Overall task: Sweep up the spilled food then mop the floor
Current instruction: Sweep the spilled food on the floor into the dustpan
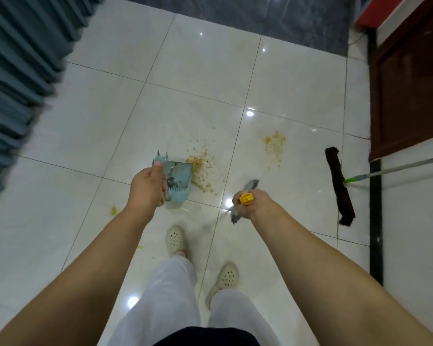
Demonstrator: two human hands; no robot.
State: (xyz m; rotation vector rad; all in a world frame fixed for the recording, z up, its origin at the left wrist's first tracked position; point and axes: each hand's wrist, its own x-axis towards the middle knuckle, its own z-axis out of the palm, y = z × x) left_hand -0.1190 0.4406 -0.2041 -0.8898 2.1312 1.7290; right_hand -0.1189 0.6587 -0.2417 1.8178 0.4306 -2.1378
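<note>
Curtain [18,71] at far left | left hand [148,187] clenched on dustpan [179,182] handle, pan on floor [198,71], mouth touching food [201,168] | second food patch [274,144] apart, to the right | right hand [254,204] clenched on yellow-capped broom [245,198] | mop [339,187] lying on floor near cabinet [410,83]

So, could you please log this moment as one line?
left hand: holds dustpan | right hand: holds broom | food: unswept | mop: idle

One dustpan [179,179], one mop [339,188], two shoes [176,239]
</note>
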